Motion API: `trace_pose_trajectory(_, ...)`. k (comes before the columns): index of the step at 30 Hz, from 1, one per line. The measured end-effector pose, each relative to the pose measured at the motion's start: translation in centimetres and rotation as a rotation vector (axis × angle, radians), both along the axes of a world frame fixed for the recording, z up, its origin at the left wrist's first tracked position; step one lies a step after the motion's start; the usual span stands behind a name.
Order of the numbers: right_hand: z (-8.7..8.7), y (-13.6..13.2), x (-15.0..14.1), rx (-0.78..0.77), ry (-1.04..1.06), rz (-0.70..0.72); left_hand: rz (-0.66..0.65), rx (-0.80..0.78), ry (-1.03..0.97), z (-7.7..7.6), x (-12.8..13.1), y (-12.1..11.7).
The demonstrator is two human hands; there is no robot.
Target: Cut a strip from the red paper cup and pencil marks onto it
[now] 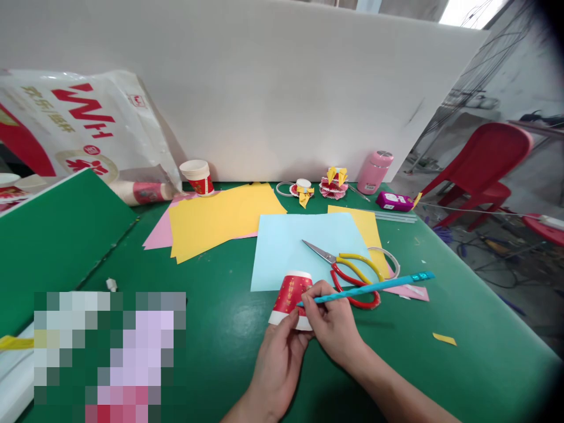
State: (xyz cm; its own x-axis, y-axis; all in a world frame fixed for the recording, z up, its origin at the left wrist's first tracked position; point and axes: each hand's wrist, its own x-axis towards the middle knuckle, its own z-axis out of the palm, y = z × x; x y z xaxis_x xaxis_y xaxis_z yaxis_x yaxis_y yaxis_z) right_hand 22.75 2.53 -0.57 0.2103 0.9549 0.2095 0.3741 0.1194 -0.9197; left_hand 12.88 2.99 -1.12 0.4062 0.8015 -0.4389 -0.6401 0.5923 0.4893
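Note:
My left hand [282, 358] is closed round the lower part of a red and white paper cup [291, 294], which is turned upside down and tilted a little. Pinched in my right hand [332, 323] is a blue pencil [374, 288], its tip at the cup's printed side. Whether a mark shows under the tip I cannot tell. Just beyond both hands, scissors [335, 260] with red and yellow handles rest partly on a light blue sheet of paper [286, 241]. A roll of tape [396, 261] lies by the handles.
Yellow sheets [220, 217] overlap pink paper at the back. Stacked paper cups [197, 176], paper crafts [333, 183], a pink bottle [375, 172] and a purple packet [395, 201] line the white board [286, 94]. A printed plastic bag [110, 126] stands left. A yellow scrap [445, 339] lies right.

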Motion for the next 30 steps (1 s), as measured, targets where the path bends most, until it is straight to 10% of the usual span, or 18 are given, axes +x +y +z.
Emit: trace_pose_trajectory(30,0.02,-0.04,0.02,-0.011,0.026,-0.001,-0.008,0.000,0.007,-0.01,-0.16,0.06)
